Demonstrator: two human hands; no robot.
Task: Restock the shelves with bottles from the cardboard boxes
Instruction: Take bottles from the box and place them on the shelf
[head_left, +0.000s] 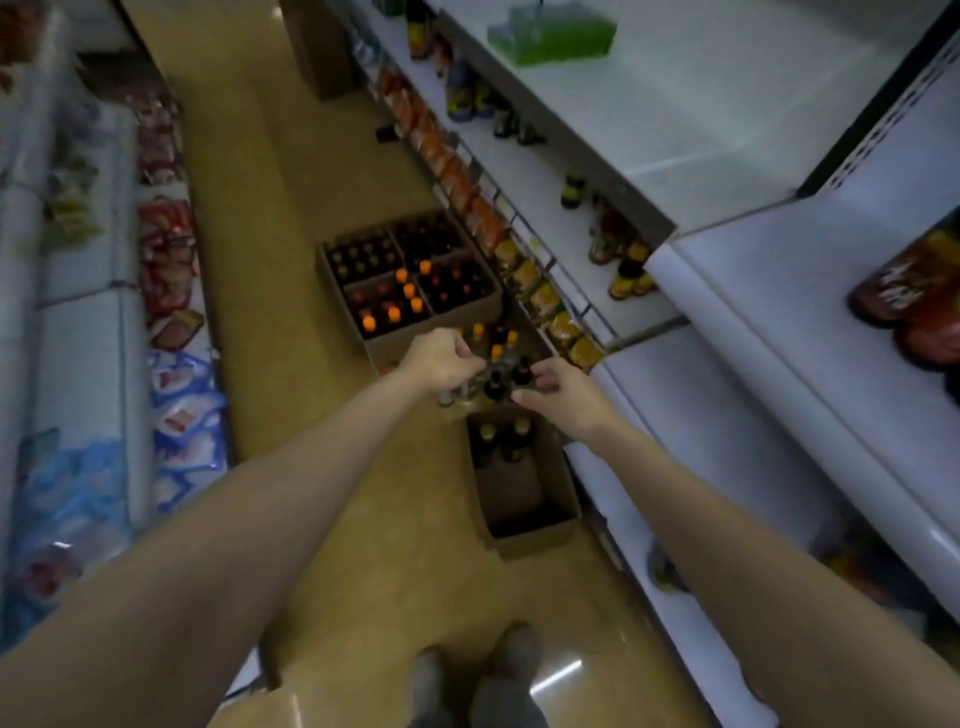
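Three open cardboard boxes stand in a row on the floor along the shelf base. The far box (467, 312) holds several dark bottles with orange caps (394, 313). Both my hands reach into the middle box (387, 348). My left hand (441, 359) is curled over the bottle tops and seems to grip a pale bottle (451, 398) by its neck. My right hand (566, 397) has its fingers curled beside a dark bottle (522, 371); blur hides whether it grips it. The near box (540, 535) holds a few dark bottles (501, 439) at its far end.
White shelves (727, 130) rise on my right, with a few bottles (628, 273) on a lower tier and yellow packets (563, 327) along the bottom rail. Bagged goods (171, 260) line the left side. The tan floor aisle (291, 260) runs ahead; my shoes (467, 675) show below.
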